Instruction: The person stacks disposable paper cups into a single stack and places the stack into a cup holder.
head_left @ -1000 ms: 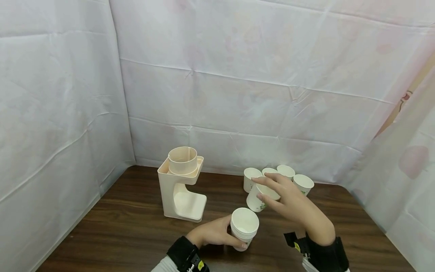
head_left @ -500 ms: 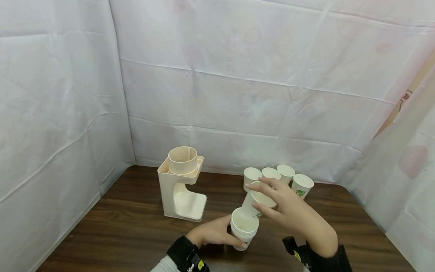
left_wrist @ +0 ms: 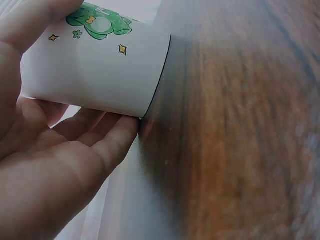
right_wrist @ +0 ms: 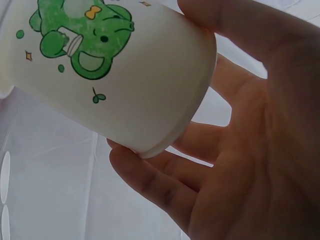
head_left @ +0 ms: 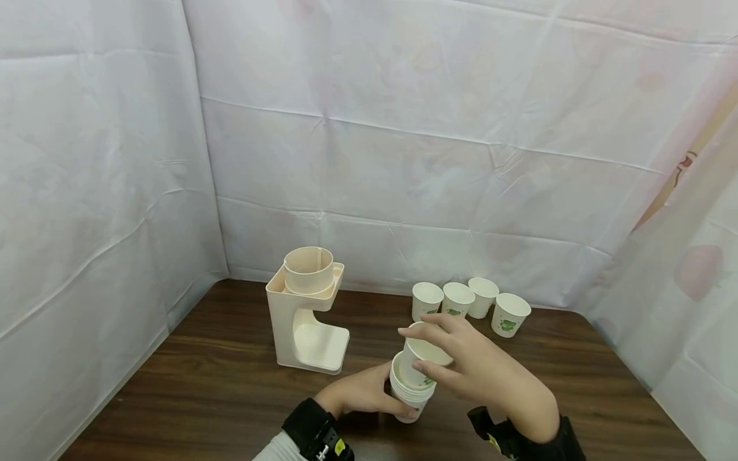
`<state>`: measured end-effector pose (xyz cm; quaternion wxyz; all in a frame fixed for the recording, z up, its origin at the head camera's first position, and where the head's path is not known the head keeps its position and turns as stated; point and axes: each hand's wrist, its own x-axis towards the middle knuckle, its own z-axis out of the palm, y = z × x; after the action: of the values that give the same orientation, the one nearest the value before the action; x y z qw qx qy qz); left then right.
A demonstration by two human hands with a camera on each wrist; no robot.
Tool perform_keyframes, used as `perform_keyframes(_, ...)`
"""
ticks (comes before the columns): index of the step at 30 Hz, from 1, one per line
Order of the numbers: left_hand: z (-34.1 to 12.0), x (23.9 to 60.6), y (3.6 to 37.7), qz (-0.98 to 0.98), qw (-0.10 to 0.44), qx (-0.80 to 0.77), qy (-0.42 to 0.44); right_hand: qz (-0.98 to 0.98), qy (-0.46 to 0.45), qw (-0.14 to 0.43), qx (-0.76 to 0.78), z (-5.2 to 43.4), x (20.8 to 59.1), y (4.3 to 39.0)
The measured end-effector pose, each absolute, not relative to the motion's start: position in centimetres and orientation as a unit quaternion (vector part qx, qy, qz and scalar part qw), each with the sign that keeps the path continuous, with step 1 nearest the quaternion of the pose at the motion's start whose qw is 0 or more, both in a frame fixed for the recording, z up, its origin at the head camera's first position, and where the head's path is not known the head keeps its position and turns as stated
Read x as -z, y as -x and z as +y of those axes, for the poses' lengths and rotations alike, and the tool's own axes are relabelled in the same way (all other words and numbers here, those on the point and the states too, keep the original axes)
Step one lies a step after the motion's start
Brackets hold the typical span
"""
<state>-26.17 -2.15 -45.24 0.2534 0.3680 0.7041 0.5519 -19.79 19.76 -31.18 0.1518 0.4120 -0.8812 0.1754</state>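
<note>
My left hand [head_left: 363,394] grips a stack of white paper cups [head_left: 410,396] standing on the brown table [head_left: 219,390]; the left wrist view shows the stack's bottom cup [left_wrist: 95,65] with a green cartoon print, fingers curled round it. My right hand [head_left: 461,365] holds a single paper cup [head_left: 423,360] by its rim and side, tilted, its base lowered into the top of the stack. Close up in the right wrist view is that cup [right_wrist: 115,70], with my fingers [right_wrist: 165,185] round it.
A cream cup dispenser stand [head_left: 307,310] stands left of centre on the table. Several loose paper cups [head_left: 469,301] stand in a row near the back wall. White sheeting encloses the table on three sides.
My right hand has carried the single cup from beside the row of cups down and left, into the top of the stack. The left hand and stack have stayed still.
</note>
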Motion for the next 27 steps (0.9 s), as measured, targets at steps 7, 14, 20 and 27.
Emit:
perform_keyframes(7, -2.2, 45.2, 26.2, 0.703, 0.258, -0.553, -0.365, -0.886, -0.408, 0.134, -0.175, 19.3, 31.4, 19.6)
perform_keyframes(14, -2.2, 45.2, 26.1, 0.7, 0.269, -0.556, -0.358, -0.896, -0.392, 0.105, -0.177, 19.1, 31.8, 19.6)
perform_keyframes(20, -2.3, 45.1, 26.0, 0.697, 0.272, -0.561, -0.354, -0.898, -0.395, 0.078, -0.177, 18.7, 32.3, 19.9)
perform_keyframes(27, -2.3, 45.2, 25.8, 0.694, 0.276, -0.568, -0.347, -0.906, -0.383, 0.041, -0.177, 18.1, 33.0, 20.3)
